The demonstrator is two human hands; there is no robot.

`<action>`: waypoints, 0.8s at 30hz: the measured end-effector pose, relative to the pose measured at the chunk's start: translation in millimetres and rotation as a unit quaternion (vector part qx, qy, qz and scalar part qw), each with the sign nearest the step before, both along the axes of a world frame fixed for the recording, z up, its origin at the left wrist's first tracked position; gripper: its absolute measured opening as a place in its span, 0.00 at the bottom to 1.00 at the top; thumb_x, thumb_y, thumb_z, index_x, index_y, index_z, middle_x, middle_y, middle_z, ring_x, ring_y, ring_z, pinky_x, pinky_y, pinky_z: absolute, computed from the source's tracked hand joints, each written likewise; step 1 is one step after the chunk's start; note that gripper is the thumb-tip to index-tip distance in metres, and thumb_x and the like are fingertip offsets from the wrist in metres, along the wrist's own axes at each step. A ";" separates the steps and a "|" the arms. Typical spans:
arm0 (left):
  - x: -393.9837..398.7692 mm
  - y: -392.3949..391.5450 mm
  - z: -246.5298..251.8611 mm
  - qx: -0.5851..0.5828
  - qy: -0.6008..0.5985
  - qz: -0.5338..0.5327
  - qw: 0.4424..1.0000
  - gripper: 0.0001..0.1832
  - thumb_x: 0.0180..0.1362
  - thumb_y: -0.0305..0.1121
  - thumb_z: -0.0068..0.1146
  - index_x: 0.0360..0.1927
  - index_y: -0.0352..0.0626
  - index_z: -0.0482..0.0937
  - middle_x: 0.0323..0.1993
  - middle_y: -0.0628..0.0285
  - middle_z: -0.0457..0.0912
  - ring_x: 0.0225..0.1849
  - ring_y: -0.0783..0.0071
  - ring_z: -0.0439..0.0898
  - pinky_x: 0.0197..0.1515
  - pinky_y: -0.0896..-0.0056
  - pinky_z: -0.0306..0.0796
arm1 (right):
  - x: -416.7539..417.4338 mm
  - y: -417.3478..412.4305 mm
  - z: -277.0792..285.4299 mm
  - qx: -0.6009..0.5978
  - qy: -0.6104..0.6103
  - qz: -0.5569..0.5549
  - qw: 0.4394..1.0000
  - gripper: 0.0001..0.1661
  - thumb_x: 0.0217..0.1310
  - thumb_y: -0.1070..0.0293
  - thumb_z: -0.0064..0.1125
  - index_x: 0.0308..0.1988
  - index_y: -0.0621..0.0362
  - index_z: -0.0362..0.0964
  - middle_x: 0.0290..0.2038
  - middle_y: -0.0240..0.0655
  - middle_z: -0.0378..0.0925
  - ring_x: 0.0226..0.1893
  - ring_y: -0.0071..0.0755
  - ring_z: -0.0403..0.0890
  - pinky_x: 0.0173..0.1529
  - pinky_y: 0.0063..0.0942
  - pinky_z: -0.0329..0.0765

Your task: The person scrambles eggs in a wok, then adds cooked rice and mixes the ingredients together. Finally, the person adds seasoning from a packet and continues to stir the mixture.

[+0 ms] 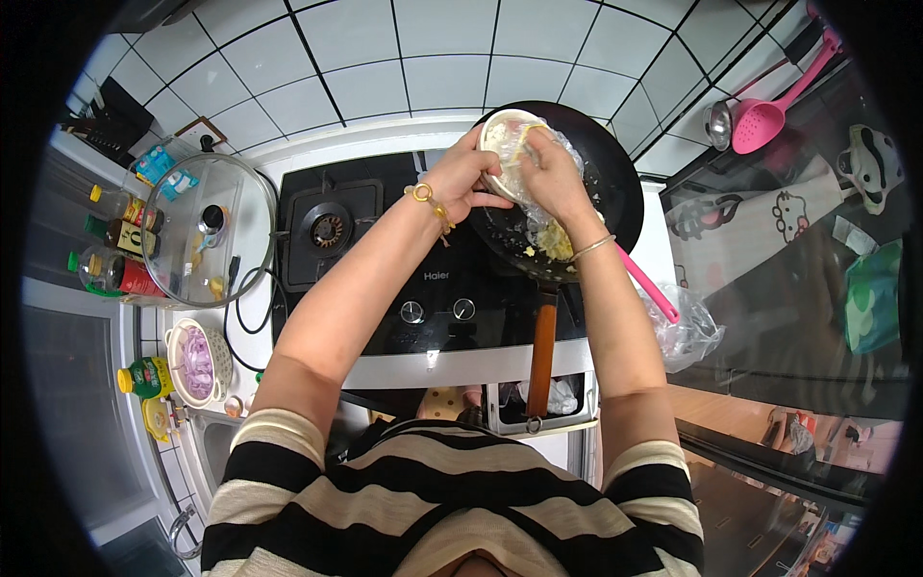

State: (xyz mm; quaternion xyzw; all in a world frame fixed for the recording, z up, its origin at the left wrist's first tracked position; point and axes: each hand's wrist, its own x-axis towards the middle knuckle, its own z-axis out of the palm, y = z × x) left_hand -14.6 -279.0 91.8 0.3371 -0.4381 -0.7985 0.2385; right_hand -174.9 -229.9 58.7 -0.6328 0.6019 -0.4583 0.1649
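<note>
My left hand grips the rim of a round white bowl, tilted over a black frying pan on the hob. Clear plastic film hangs at the bowl's right side. The fingers of my right hand are at the film and the bowl's mouth, pinched on the plastic as far as shows. Pale, whitish food lies inside the bowl. In the pan, yellow food that looks like scrambled egg lies below my right hand, with small bits around it. A pink utensil handle sticks out over the pan's edge, partly behind my right forearm.
The pan's wooden handle points towards me over an open drawer. A gas burner is at left. Beyond it are a glass lid, bottles and a colander. A plastic bag lies right; a pink skimmer hangs above.
</note>
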 end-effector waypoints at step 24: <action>8.3 0.6 3.2 0.041 0.009 -0.012 0.999 0.30 0.49 0.20 0.43 0.60 0.42 0.65 0.46 0.57 0.75 0.40 0.60 0.83 0.44 0.46 0.82 | -13.4 7.5 20.3 -0.030 0.019 0.101 0.994 0.13 0.54 0.76 0.51 0.42 0.64 0.73 0.45 0.50 0.76 0.47 0.56 0.75 0.54 0.40 0.71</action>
